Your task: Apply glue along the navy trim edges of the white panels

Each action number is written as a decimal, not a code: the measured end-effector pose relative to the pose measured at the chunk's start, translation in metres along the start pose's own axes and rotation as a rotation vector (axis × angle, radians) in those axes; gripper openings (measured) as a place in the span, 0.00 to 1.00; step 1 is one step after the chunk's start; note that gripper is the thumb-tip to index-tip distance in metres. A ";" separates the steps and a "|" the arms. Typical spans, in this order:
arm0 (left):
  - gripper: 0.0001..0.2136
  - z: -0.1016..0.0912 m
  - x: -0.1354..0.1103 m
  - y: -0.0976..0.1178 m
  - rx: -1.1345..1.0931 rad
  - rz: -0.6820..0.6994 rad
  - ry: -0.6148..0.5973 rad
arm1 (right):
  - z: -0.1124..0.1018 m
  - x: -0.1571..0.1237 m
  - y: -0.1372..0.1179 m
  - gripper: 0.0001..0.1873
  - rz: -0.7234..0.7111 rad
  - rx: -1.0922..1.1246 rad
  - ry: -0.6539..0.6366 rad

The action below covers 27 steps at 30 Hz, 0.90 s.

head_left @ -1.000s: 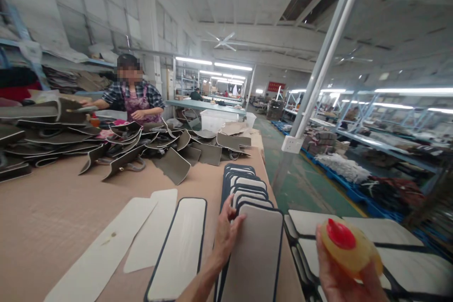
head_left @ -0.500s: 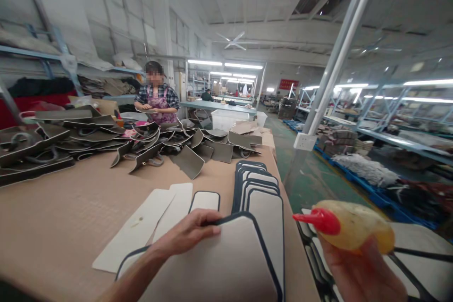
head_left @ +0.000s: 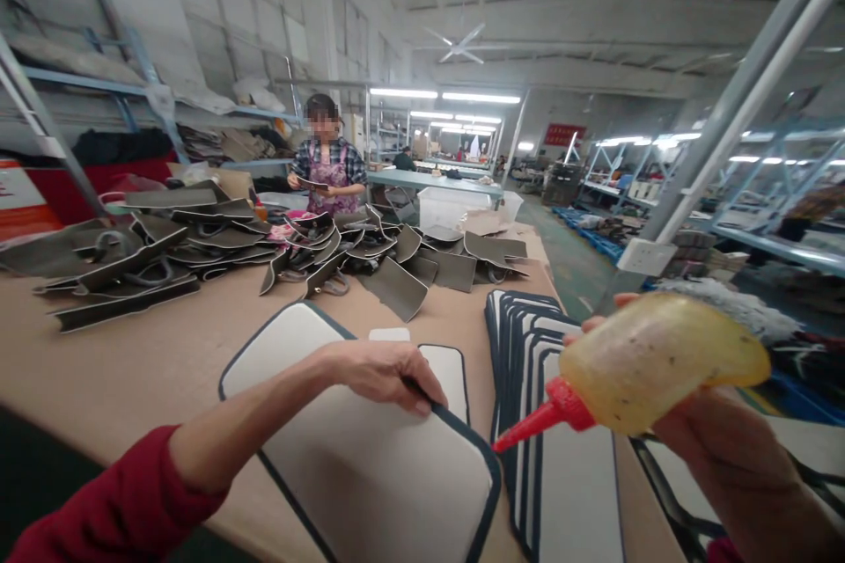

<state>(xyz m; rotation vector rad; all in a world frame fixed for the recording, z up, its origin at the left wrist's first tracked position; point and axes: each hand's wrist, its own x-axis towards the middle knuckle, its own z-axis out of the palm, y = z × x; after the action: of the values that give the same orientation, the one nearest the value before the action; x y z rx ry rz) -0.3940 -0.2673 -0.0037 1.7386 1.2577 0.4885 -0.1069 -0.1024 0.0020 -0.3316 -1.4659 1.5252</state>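
My left hand [head_left: 396, 374] pinches the dark-edged rim of a white panel [head_left: 396, 466], its thumb and fingers closed over the far edge. The panel has rounded corners and lies tilted in front of me. In my right hand [head_left: 719, 431] is a yellowish squeeze bottle [head_left: 660, 361] with a red nozzle. The nozzle points down and left, its tip at or just over the panel's dark right corner. Beneath the held panel shows another white panel [head_left: 283, 339] with the same dark edging. A stack of similar panels [head_left: 581, 475] stands beside the nozzle.
Grey-brown bag pieces [head_left: 396, 286] with handles lie heaped across the far side of the brown-covered table [head_left: 151, 369]. A co-worker [head_left: 330, 163] in a flowered apron stands behind them. A metal post [head_left: 739, 88] with a socket box rises at the right.
The bottle has moved left and tipped down, bringing its nozzle to the panel's edge. My left hand and the panel have turned, with more sleeve showing. The camera view has shifted left.
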 end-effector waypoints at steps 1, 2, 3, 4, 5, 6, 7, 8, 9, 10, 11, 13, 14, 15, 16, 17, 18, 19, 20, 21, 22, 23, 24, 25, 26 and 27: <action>0.11 -0.007 -0.002 -0.001 0.011 0.018 -0.016 | 0.004 0.003 0.005 0.35 0.020 0.015 -0.041; 0.11 -0.014 -0.004 -0.003 0.017 0.036 -0.034 | 0.007 0.005 0.009 0.37 0.037 0.029 -0.078; 0.11 -0.019 -0.006 -0.005 0.017 0.055 -0.053 | 0.011 0.007 0.013 0.38 0.044 0.037 -0.103; 0.11 -0.024 -0.007 -0.007 0.011 0.072 -0.076 | 0.014 0.008 0.017 0.38 0.044 0.037 -0.116; 0.11 -0.028 -0.007 -0.009 0.002 0.087 -0.103 | 0.017 0.008 0.019 0.38 0.048 0.036 -0.126; 0.11 -0.032 -0.008 -0.011 -0.008 0.098 -0.134 | 0.020 0.009 0.021 0.37 0.056 0.038 -0.138; 0.11 -0.035 -0.008 -0.012 -0.017 0.104 -0.165 | 0.024 0.009 0.022 0.36 0.065 0.044 -0.152; 0.12 -0.038 -0.008 -0.014 -0.029 0.105 -0.194 | 0.026 0.010 0.022 0.35 0.075 0.051 -0.173; 0.14 -0.041 -0.008 -0.015 -0.041 0.103 -0.218 | 0.029 0.010 0.023 0.35 0.082 0.058 -0.191; 0.15 -0.044 -0.008 -0.015 -0.053 0.099 -0.237 | 0.031 0.011 0.024 0.35 0.089 0.067 -0.210; 0.17 -0.046 -0.007 -0.016 -0.066 0.095 -0.254 | 0.032 0.012 0.026 0.36 0.096 0.076 -0.226; 0.20 -0.050 -0.004 -0.016 -0.085 0.092 -0.277 | 0.032 0.015 0.030 0.38 0.104 0.092 -0.257; 0.21 -0.052 -0.002 -0.016 -0.090 0.091 -0.288 | 0.033 0.016 0.032 0.37 0.110 0.098 -0.266; 0.21 -0.053 -0.001 -0.016 -0.094 0.091 -0.297 | 0.033 0.017 0.033 0.35 0.118 0.100 -0.271; 0.21 -0.055 0.001 -0.015 -0.096 0.092 -0.306 | 0.034 0.019 0.034 0.33 0.122 0.099 -0.274; 0.21 -0.056 0.003 -0.015 -0.096 0.093 -0.314 | 0.036 0.021 0.034 0.32 0.122 0.092 -0.274; 0.21 -0.057 0.006 -0.014 -0.093 0.095 -0.321 | 0.038 0.023 0.034 0.30 0.119 0.082 -0.276; 0.21 -0.059 0.008 -0.014 -0.090 0.096 -0.328 | 0.040 0.026 0.033 0.30 0.113 0.070 -0.280; 0.21 -0.060 0.010 -0.013 -0.088 0.099 -0.332 | 0.041 0.028 0.032 0.30 0.108 0.060 -0.289; 0.22 -0.061 0.011 -0.013 -0.086 0.101 -0.335 | 0.042 0.030 0.031 0.31 0.103 0.057 -0.298; 0.22 -0.062 0.013 -0.013 -0.086 0.101 -0.338 | 0.043 0.033 0.031 0.31 0.102 0.058 -0.292; 0.22 -0.063 0.015 -0.013 -0.089 0.101 -0.337 | 0.043 0.035 0.030 0.30 0.106 0.057 -0.280; 0.22 -0.064 0.017 -0.013 -0.097 0.102 -0.334 | 0.043 0.036 0.031 0.30 0.111 0.054 -0.259; 0.22 -0.065 0.018 -0.013 -0.104 0.101 -0.329 | 0.043 0.038 0.032 0.29 0.117 0.046 -0.232; 0.21 -0.066 0.020 -0.013 -0.109 0.099 -0.323 | 0.042 0.040 0.033 0.28 0.122 0.036 -0.202; 0.21 -0.067 0.021 -0.013 -0.113 0.099 -0.314 | 0.041 0.041 0.034 0.28 0.128 0.024 -0.174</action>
<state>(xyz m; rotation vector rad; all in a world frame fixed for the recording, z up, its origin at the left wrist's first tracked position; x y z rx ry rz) -0.4416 -0.2182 0.0159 1.7097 0.9091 0.3207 -0.1730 -0.0903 -0.0016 -0.2894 -1.5855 1.7082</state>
